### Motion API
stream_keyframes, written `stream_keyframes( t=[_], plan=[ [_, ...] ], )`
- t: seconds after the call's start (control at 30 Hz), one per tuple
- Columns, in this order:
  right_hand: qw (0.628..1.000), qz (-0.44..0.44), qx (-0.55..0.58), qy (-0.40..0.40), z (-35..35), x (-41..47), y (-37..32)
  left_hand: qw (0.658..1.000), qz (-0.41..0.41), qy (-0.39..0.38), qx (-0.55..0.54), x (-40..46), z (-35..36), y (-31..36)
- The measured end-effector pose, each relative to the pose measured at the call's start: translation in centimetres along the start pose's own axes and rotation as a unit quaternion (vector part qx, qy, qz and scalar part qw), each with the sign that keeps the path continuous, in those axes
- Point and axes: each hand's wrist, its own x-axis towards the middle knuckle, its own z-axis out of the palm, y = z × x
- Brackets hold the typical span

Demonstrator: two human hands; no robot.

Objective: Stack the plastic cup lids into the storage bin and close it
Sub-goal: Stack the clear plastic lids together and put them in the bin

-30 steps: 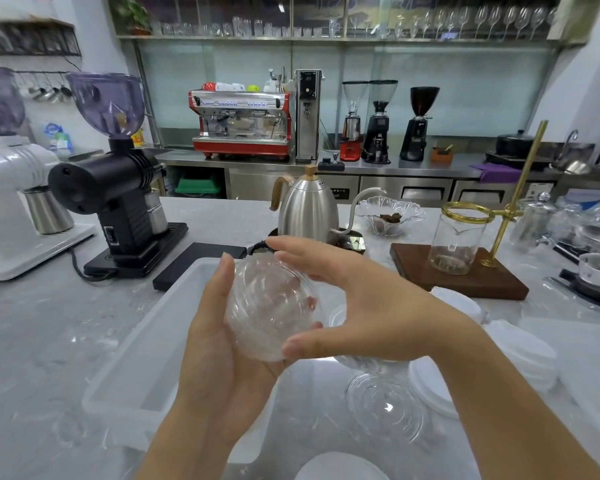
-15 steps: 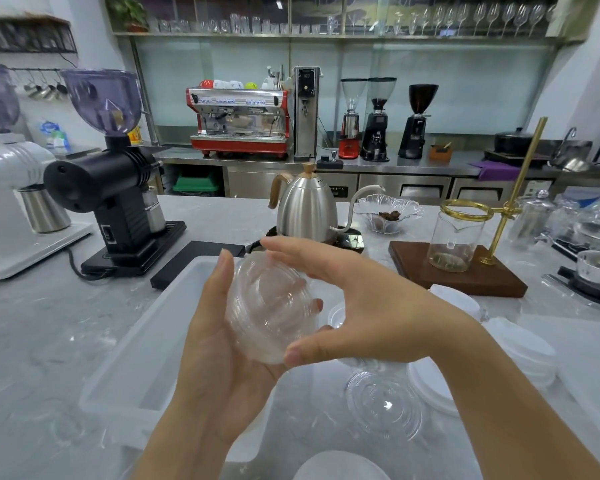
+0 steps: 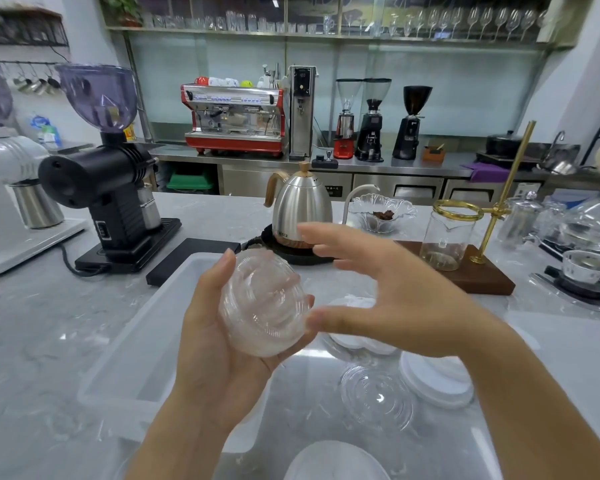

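A stack of clear domed cup lids (image 3: 264, 303) rests in my left hand (image 3: 219, 351), held above the translucent white storage bin (image 3: 142, 334). My right hand (image 3: 395, 299) hovers just right of the stack, fingers spread, its thumb tip close to the stack's edge. On the counter below lie another clear lid (image 3: 376, 398) and piles of white flat lids (image 3: 437, 379). One more white lid (image 3: 333, 462) shows at the bottom edge.
A steel gooseneck kettle (image 3: 300, 209) stands behind the bin. A black grinder (image 3: 111, 188) sits at left, a glass beaker (image 3: 447, 237) on a wooden stand with a brass pole at right. A flat translucent sheet (image 3: 575, 358), maybe the bin's cover, lies at right.
My right hand has come off the lid stack and opened, moving slightly right. The left hand still holds the stack in about the same place.
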Motion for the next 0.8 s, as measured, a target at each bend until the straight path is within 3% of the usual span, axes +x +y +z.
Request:
stream_keyframes(
  t=[0.1, 0.27, 0.43, 0.63, 0.8],
  plan=[
    [0.999, 0.035, -0.002, 0.040, -0.3, -2.9, 1.6, 1.000, -0.010, 0.004, -0.015, -0.1, 0.1, -0.1],
    [0.971, 0.175, -0.124, -0.103, 1.9, -7.5, 5.0, 1.000, -0.011, 0.016, -0.019, 0.0, -0.1, -0.1],
    [0.952, 0.193, -0.162, -0.173, 3.7, -8.3, 5.9, 1.000, -0.011, 0.008, -0.009, -0.1, -0.1, -0.2],
    [0.937, 0.219, -0.205, -0.177, 5.0, -8.2, 6.7, 1.000, 0.000, 0.006, -0.013, -0.1, -0.3, -0.2],
    [0.958, 0.194, -0.171, -0.124, 5.2, -8.0, 6.6, 1.000, 0.002, 0.006, -0.007, 0.0, -0.3, -0.3]
  ],
)
